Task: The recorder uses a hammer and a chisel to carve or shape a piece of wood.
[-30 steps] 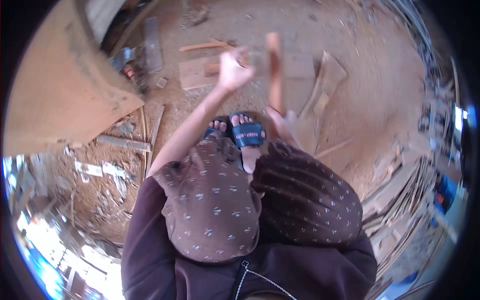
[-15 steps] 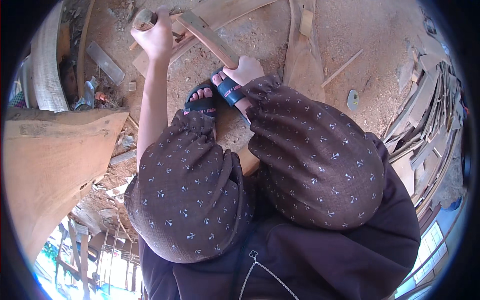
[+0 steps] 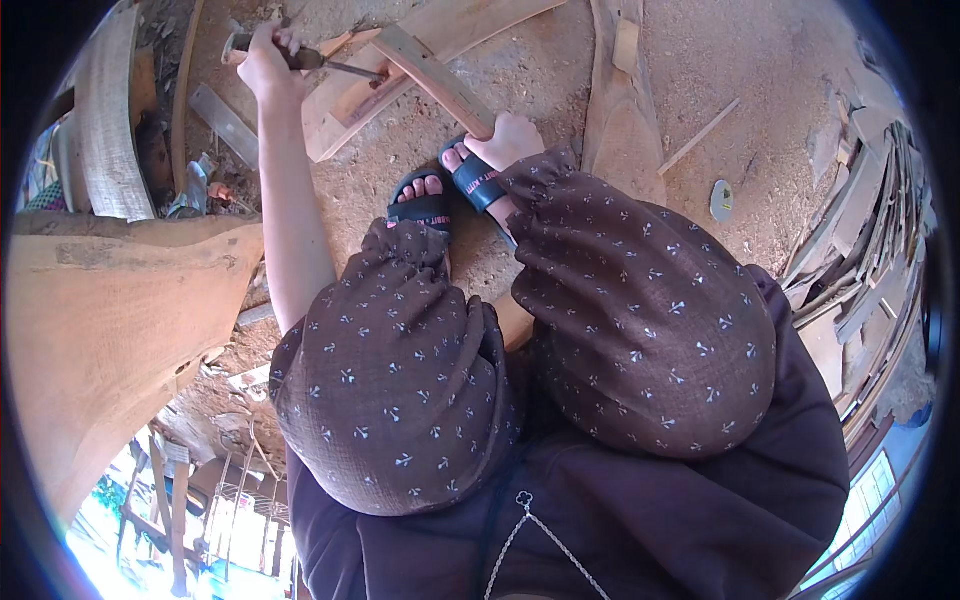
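My left hand [image 3: 268, 65] is wrapped round the thick dark handle of a chisel-like tool [image 3: 350, 68]. Its thin metal shank slants down to the right, and the tip meets a dark spot on a pale plank [image 3: 470, 40] on the ground. My right hand [image 3: 508, 140] grips the near end of a flat wooden bar [image 3: 435, 85]. The far end of that bar lies over the plank, just right of the tool's tip. Whether bar and plank are joined, I cannot tell.
My sandalled feet [image 3: 425, 210] stand just short of the plank. A large wood slab [image 3: 120, 320] fills the left side. Thin offcuts [image 3: 860, 230] are heaped at the right. A long board [image 3: 625, 110] and a thin stick [image 3: 700, 135] lie on the dusty ground.
My left hand has moved left and tilted the tool, so its shank now shows. The bar stays in my right hand; the whole view has shifted slightly.
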Demonstrator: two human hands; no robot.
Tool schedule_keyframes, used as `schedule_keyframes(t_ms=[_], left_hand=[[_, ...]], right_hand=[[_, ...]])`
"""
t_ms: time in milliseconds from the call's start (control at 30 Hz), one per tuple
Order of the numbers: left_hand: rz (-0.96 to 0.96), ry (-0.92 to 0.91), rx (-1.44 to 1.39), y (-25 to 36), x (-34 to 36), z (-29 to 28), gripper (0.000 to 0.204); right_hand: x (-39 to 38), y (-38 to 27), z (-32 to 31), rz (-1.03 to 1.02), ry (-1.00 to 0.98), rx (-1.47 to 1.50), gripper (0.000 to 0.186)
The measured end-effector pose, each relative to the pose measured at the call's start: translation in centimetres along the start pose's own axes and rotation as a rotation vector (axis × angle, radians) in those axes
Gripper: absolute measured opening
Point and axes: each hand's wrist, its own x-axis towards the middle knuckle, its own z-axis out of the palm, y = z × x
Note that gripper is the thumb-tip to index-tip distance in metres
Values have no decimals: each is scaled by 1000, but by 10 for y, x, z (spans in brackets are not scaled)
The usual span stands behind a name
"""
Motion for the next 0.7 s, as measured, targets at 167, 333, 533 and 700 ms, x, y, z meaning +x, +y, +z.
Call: schedule_keyframes(t_ms=[167,333,533,700], left_hand=[[-106,95,-43,3,3,-13,22],[201,52,-65,7,-40,7,21],[571,-278,185,-26,-95,20,24],[606,-326,274,-47,-108,14,17]], right_hand=[[4,9,4,-7,44,-29,54],[7,8,-2,17,-10,-7,55],[6,12,1,-23,15,47,53],[5,16,7,-35,48,44,52]])
